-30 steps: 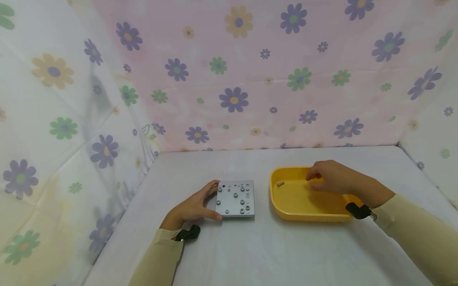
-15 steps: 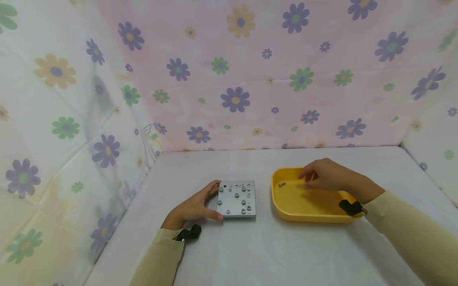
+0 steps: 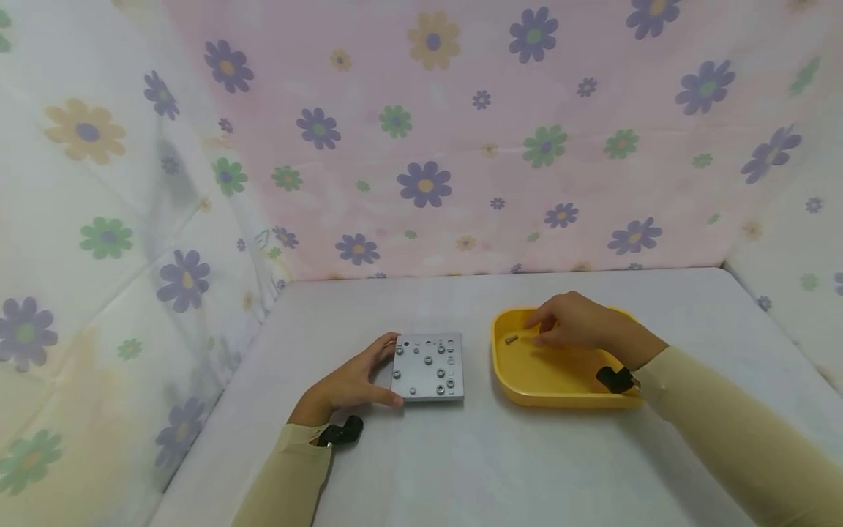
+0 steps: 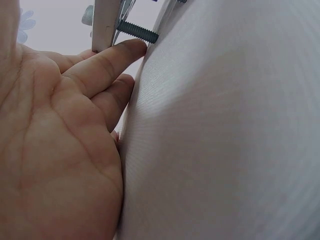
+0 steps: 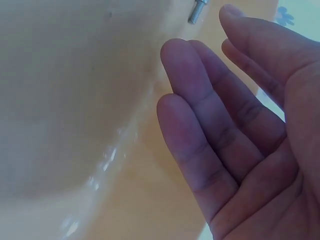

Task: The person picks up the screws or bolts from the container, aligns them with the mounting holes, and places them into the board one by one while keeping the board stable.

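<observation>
A square silver metal plate lies on the table, with several socket-head screws standing in its holes. My left hand grips the plate along its left side, thumb at the front corner and fingers at the back corner. In the left wrist view a threaded screw shank sticks out below the plate, right beside a fingertip. My right hand hovers in the yellow tray with thumb and fingers apart and nothing between them. A single small screw lies on the tray floor, just left of the right fingertips; the right wrist view shows its shank.
The tray stands on the white-covered table, to the right of the plate, with a gap between them. A flowered cloth rises behind the table and along both sides.
My right hand has moved left inside the tray, closer to the small screw. The left hand stays at the plate, which has not moved on the table.
</observation>
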Demonstrator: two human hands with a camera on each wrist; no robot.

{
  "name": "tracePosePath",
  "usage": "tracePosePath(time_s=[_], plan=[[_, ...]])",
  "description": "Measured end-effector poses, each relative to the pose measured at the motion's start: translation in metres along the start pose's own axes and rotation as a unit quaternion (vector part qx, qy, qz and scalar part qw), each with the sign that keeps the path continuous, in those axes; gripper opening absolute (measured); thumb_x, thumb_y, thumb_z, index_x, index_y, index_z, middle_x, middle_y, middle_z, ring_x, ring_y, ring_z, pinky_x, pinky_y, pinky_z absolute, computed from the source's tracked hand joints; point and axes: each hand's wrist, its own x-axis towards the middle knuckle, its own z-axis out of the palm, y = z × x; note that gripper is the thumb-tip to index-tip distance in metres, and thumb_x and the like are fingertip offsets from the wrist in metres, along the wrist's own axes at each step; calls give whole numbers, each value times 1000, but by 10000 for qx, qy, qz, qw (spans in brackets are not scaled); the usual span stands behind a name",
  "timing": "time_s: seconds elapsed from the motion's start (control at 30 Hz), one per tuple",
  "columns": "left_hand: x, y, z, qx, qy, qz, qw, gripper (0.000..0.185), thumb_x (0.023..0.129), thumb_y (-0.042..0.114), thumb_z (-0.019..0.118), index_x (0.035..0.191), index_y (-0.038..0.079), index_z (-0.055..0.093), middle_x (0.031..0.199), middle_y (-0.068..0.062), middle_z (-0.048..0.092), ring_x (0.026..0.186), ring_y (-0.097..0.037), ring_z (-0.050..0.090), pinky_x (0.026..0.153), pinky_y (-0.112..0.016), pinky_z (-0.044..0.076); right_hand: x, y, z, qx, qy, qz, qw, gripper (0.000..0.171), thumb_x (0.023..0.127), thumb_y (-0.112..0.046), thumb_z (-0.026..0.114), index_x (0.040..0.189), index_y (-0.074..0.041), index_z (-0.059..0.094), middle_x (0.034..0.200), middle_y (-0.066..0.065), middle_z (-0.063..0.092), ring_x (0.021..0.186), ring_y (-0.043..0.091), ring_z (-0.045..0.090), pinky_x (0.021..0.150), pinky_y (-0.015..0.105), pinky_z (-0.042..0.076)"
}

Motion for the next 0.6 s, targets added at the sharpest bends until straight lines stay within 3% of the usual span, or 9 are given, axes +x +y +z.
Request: tracePosePath(time_s=[0.2, 0.43, 0.6], plan=[[-1, -1, -2, 29, -21, 77, 10000, 115, 68, 33, 98, 159, 38, 27, 165, 8, 38, 161, -21, 12, 126, -64, -3, 10, -8, 8, 170, -86, 66, 9998, 38, 91, -29, 81, 126, -16, 76, 83, -9, 71, 76, 12, 61, 70, 28, 52], [-1, 1, -1, -69, -24, 104, 9999, 118, 68, 31, 98, 162, 30, 25, 165, 7, 37, 161, -20, 12, 126, -63, -3, 15, -17, 11, 45, -266, 164, 9995, 38, 92, -30, 79, 128, -18, 74, 81, -7, 69, 75, 13, 60, 70, 28, 51], [-1, 2, 0, -110, -50, 152, 9998, 116, 69, 28, 97, 161, 31, 26, 165, 7, 38, 161, -20, 14, 126, -63, -3, 19, -21, 15, 9, -357, 231, 9991, 34, 93, -28, 79, 126, -19, 75, 81, -6, 67, 74, 14, 58, 69, 28, 49]])
